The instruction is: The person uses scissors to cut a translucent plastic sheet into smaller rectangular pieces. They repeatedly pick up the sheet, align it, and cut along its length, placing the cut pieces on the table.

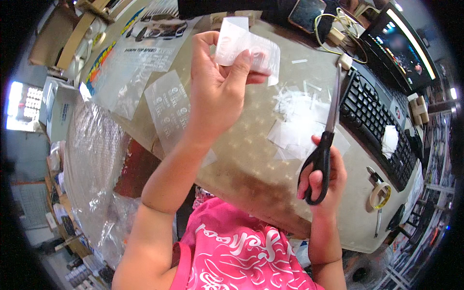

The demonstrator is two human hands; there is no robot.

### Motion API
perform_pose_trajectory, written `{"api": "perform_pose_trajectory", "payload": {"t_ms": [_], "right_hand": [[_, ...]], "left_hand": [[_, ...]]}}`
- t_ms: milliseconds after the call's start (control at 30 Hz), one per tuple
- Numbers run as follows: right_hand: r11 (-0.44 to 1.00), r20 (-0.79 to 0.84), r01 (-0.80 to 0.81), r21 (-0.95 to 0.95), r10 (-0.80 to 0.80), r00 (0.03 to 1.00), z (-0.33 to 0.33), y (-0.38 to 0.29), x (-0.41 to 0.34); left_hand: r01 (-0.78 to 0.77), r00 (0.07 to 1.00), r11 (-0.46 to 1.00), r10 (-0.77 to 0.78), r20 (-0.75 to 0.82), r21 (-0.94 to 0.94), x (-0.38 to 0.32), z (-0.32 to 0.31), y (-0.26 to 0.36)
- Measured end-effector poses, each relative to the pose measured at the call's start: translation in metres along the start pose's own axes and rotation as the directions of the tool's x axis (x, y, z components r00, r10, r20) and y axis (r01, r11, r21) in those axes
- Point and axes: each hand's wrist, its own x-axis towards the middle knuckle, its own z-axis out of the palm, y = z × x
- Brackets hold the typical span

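Between the thumb and fingers of my left hand (224, 79) is a curled strip of whitish translucent film (232, 43) with faint print. My right hand (333, 174) grips black-handled scissors (320, 163) by the finger loops, their blades pointing up and away from me and looking closed. Beyond the scissors lies a pile of white cut slips and thin offcuts (301, 112). Under my left forearm, a translucent sheet printed with size markings (166, 101) lies flat on the table (232, 145).
A black keyboard (377, 123) and a lit screen (402, 47) stand at the right. Near them are a tape roll (380, 195), a pen (378, 223), a phone (307, 16) and a tangled cable (340, 25). Printed clear plastic (145, 61) covers the far left; bubble wrap (90, 163) hangs beside the table.
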Motion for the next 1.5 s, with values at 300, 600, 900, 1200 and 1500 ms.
{"api": "perform_pose_trajectory", "payload": {"t_ms": [300, 600, 900, 1200, 1500], "right_hand": [[0.987, 0.122, -0.066, 0.149, 0.048, 0.991, 0.008, 0.010, -0.007], [0.992, 0.005, -0.032, 0.119, 0.032, 0.999, -0.004, 0.017, 0.005], [0.989, 0.174, -0.146, 0.026, 0.139, 0.975, 0.001, 0.021, 0.002], [0.996, -0.005, -0.051, 0.070, 0.051, 0.999, -0.005, 0.020, 0.005], [0.998, -0.023, -0.063, -0.026, 0.062, 0.998, -0.004, 0.020, 0.006]], "left_hand": [[-0.126, 0.990, 0.979, 0.135, 0.042, -0.160, 0.014, 0.044, -0.008], [0.112, 0.985, 0.956, -0.071, 0.156, -0.269, -0.018, 0.052, -0.022], [0.105, 0.994, 0.978, -0.095, 0.062, -0.181, -0.006, 0.041, -0.029], [0.224, 0.961, 0.954, -0.182, 0.207, -0.200, -0.027, 0.057, -0.028], [0.189, 0.967, 0.960, -0.145, 0.211, -0.207, -0.032, 0.060, -0.027]]}}
